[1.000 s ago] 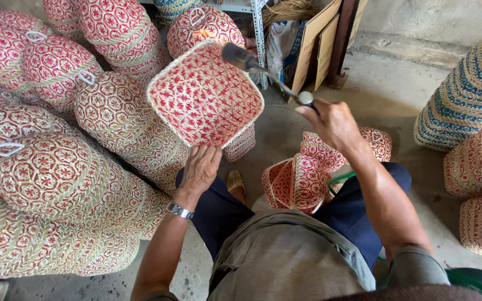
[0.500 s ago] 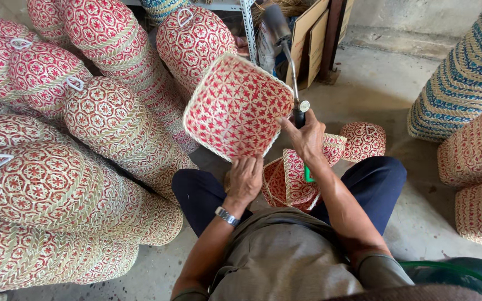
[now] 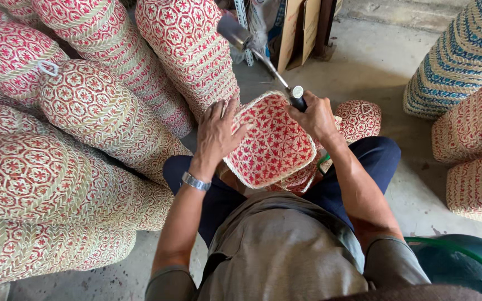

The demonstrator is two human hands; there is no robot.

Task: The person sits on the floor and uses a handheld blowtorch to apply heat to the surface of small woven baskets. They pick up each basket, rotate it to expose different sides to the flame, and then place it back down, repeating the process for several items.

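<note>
Head view, now vs. the two earlier pics: the red-and-cream woven basket (image 3: pixel 271 142) has been brought down and in toward the body. 1.0 s ago it was held up at arm's reach, bottom facing the camera, w/ the tool raised well above it; 0.5 s ago it was closer; now it is rested over the lap, above the dark trousers (image 3: pixel 364 167), tilted w/ its patterned bottom up.

The left hand (image 3: pixel 218 131) is laid on the basket's left edge, fingers (image 3: pixel 224 108) spread and curled over the rim, thumb pressed on the woven face. A metal watch (image 3: pixel 195 181) is worn on that wrist.

The right hand (image 3: pixel 316 114) has been lowered to the basket's upper right corner. It is closed around the dark grip of a long metal tool (image 3: pixel 263 58), fingers wrapped tight; the thin shaft runs up-left from the basket to a blurred grey head. Whether the tool's butt touches the rim cannot be told.

Judged from this: the holding-up phase looks finished, the basket steadied for close work at its corner.

Left of the basket, long stacks of matching red-patterned baskets (image 3: pixel 85 111) are piled. Just beyond it, on the floor, another small red basket (image 3: pixel 361 117) is seen. Well right of it, a blue-striped stack (image 3: pixel 464 56). Below-right, a green hose (image 3: pixel 453 251)
</note>
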